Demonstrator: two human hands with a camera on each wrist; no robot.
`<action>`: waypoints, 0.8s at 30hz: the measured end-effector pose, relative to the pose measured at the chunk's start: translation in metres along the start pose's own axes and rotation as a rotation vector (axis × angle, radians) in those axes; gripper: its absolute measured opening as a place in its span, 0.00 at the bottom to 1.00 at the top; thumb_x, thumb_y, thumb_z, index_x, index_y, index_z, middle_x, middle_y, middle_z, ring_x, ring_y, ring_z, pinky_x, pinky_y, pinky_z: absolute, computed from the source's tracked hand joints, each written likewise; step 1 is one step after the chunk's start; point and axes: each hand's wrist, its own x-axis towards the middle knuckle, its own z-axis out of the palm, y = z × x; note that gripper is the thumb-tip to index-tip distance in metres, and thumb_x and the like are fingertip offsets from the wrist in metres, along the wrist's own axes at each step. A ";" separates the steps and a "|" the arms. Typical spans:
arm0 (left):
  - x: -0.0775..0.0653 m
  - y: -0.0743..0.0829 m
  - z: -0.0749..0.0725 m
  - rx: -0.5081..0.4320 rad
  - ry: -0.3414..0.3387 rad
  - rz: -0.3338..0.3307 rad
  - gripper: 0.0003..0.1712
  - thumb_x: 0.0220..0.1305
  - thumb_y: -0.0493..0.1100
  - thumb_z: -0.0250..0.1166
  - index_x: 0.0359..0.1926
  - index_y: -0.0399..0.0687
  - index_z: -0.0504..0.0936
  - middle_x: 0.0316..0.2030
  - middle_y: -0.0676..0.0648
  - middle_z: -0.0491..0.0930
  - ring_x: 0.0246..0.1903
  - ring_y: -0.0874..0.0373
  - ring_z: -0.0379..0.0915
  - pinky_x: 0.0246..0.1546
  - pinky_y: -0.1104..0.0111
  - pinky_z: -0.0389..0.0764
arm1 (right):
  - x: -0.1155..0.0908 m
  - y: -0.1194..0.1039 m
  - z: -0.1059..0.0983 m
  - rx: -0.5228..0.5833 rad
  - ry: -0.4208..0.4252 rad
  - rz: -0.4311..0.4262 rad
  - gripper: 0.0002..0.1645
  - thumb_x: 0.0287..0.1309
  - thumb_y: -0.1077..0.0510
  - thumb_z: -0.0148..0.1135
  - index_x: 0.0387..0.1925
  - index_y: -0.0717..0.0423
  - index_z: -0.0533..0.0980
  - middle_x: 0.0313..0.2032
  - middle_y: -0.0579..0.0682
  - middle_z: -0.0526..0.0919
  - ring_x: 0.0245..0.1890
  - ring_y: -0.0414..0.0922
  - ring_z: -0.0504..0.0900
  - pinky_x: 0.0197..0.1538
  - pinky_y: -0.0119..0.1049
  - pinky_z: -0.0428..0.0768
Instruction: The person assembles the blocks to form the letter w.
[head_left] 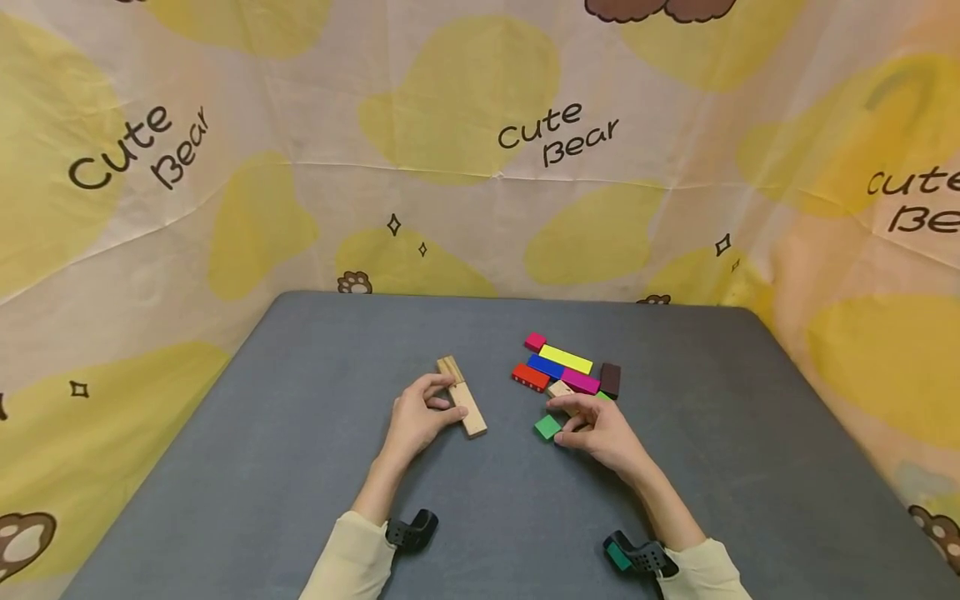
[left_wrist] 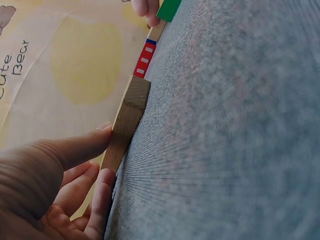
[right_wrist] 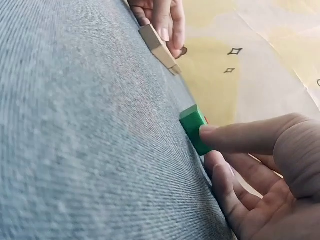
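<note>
Green block (head_left: 547,427). Lies on the grey table (head_left: 247,467), at the left edge of the right hand (head_left: 603,433), which is much the nearer hand. The right thumb touches it; the index fingertip sits just past its far side. Whether the fingers close on it, we cannot tell. Its full length is partly covered, so we leave its long axis open.

Wood block (head_left: 469,410). Lies left of the green block, across a strip of table; long axis runs from far left to near right. Thumb and bent fingers of the left hand (head_left: 418,417) grip it along its left side.

Grooved block (head_left: 447,367). Set against the far end of the wood block, in line with it.

Pale block (head_left: 559,389). Just beyond the right index finger.

Group beyond the right hand: red block (head_left: 531,377), blue block (head_left: 545,367), magenta block (head_left: 581,381), yellow block (head_left: 566,359), the last four roughly parallel; pink block (head_left: 535,342) at the far left corner; brown block (head_left: 611,380) at the right.

Backing: printed cloth (head_left: 450,100), behind the table.
</note>
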 end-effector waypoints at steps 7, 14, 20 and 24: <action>0.000 -0.001 0.000 -0.003 0.003 0.018 0.30 0.50 0.40 0.79 0.56 0.51 0.82 0.53 0.49 0.81 0.37 0.58 0.79 0.41 0.58 0.77 | 0.001 -0.003 0.002 -0.017 0.011 0.009 0.24 0.49 0.72 0.72 0.51 0.65 0.80 0.49 0.58 0.83 0.33 0.52 0.81 0.35 0.34 0.79; -0.002 -0.002 -0.001 0.003 0.002 0.010 0.30 0.50 0.40 0.79 0.57 0.51 0.81 0.54 0.48 0.81 0.38 0.57 0.79 0.40 0.59 0.77 | 0.001 0.000 0.003 -0.033 -0.001 0.021 0.25 0.48 0.72 0.73 0.51 0.66 0.80 0.48 0.58 0.84 0.35 0.52 0.80 0.37 0.34 0.79; -0.001 -0.002 -0.001 0.001 0.002 0.006 0.30 0.51 0.40 0.79 0.56 0.51 0.82 0.54 0.48 0.81 0.39 0.58 0.78 0.40 0.59 0.77 | 0.001 -0.001 0.004 -0.057 0.010 0.026 0.26 0.46 0.73 0.74 0.50 0.64 0.80 0.48 0.56 0.84 0.34 0.52 0.79 0.36 0.35 0.79; -0.001 -0.002 -0.001 0.004 0.001 0.013 0.29 0.51 0.40 0.79 0.56 0.51 0.82 0.54 0.48 0.81 0.39 0.58 0.79 0.40 0.60 0.77 | 0.001 -0.003 0.006 -0.095 0.026 0.037 0.26 0.45 0.73 0.74 0.50 0.61 0.81 0.47 0.54 0.84 0.33 0.50 0.78 0.34 0.35 0.77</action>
